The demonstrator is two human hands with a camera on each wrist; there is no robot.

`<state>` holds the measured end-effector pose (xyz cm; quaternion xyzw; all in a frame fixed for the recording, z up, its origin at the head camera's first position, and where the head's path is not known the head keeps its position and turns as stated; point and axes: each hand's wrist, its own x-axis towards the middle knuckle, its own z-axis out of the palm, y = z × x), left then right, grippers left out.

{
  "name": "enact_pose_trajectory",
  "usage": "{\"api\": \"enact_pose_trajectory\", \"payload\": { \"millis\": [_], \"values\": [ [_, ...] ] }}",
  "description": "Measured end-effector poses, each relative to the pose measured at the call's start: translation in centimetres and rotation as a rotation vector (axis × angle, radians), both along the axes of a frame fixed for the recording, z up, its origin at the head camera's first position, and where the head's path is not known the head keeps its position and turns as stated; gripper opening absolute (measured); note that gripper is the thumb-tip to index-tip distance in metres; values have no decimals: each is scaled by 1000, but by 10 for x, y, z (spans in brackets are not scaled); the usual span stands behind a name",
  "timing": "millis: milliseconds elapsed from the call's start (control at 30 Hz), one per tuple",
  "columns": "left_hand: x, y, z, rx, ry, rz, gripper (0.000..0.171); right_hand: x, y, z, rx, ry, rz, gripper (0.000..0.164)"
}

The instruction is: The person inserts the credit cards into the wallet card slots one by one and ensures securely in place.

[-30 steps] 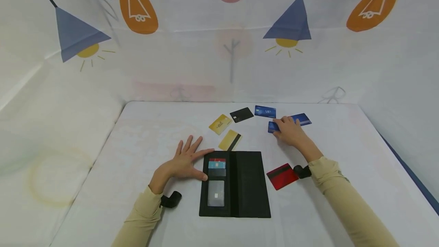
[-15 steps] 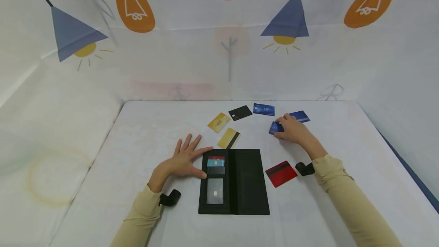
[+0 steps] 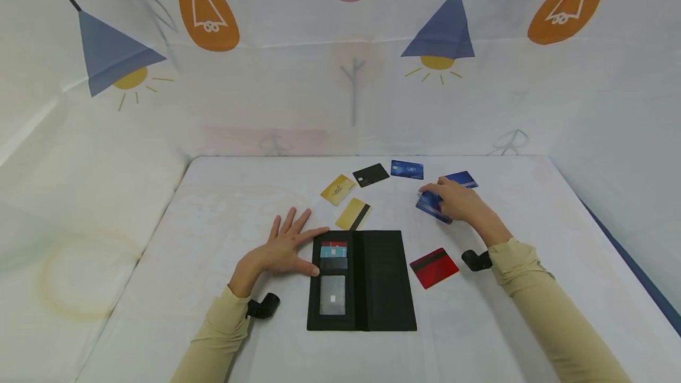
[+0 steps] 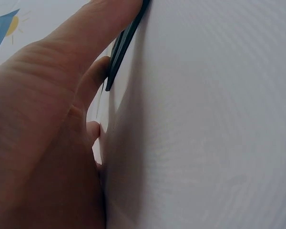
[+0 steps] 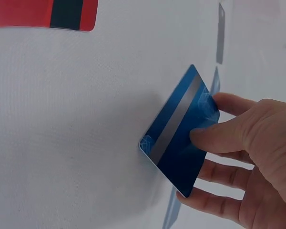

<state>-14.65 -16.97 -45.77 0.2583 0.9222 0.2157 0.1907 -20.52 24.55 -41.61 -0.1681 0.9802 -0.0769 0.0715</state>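
A black bifold wallet (image 3: 388, 282) lies open on the white table, with several cards in the slots and clear window of its left half. My left hand (image 3: 282, 253) rests with spread fingers at the wallet's left edge, thumb and index finger touching it. In the right wrist view, my right hand (image 5: 262, 148) pinches a blue card (image 5: 181, 124) with a silver stripe, thumb on its striped face and fingers behind. The card is tilted up over the table. Just behind that hand in the head view lies another blue card (image 3: 463, 179), partly covered by it.
Beside the wallet's right edge lies a red card (image 3: 433, 268) with a black stripe. Behind the wallet are a striped gold card (image 3: 351, 213), a second gold card (image 3: 337, 190), a black card (image 3: 370, 175) and a blue VIP card (image 3: 407, 169). White fabric walls surround the table.
My right hand has picked the blue card up from the table and turned it, shifting slightly toward me and to the right. The left hand stays at the wallet.
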Motion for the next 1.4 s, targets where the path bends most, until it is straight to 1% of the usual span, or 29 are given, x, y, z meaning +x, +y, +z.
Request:
{"api": "enact_pose_trajectory", "payload": {
  "millis": [133, 267, 433, 567, 767, 900, 1033, 1133, 1267, 1400],
  "values": [
    [-1, 0, 0, -5, 0, -1, 88, 2, 0, 2, -6, 17, -8, 45],
    [-2, 0, -1, -12, 3, 1, 89, 2, -2, 6, -40, 26, -21, 43],
    [-1, -1, -2, -4, -1, 3, 89, 0, -3, 11, -146, 6, -63, 41],
    [-2, -1, -4, -4, 1, 4, 89, -2, -6, 14, -224, 23, -67, 39],
    [-2, -2, -7, 3, 8, -4, 89, -1, -16, 17, -313, 56, -68, 38],
    [-3, -2, -7, 7, 12, -8, 89, -1, -25, 16, -389, 83, -81, 38],
    [-3, -2, -7, 12, 13, -6, 89, -2, -35, 12, -466, 90, -92, 38],
    [-2, -2, -7, 12, 13, -5, 90, -2, -42, 9, -504, 94, -98, 38],
    [-2, -1, -7, 4, 17, -3, 90, -1, -53, 7, -564, 101, -87, 39],
    [-3, -1, -8, -1, 21, -1, 90, 0, -65, 6, -611, 88, -71, 39]
  ]
}}
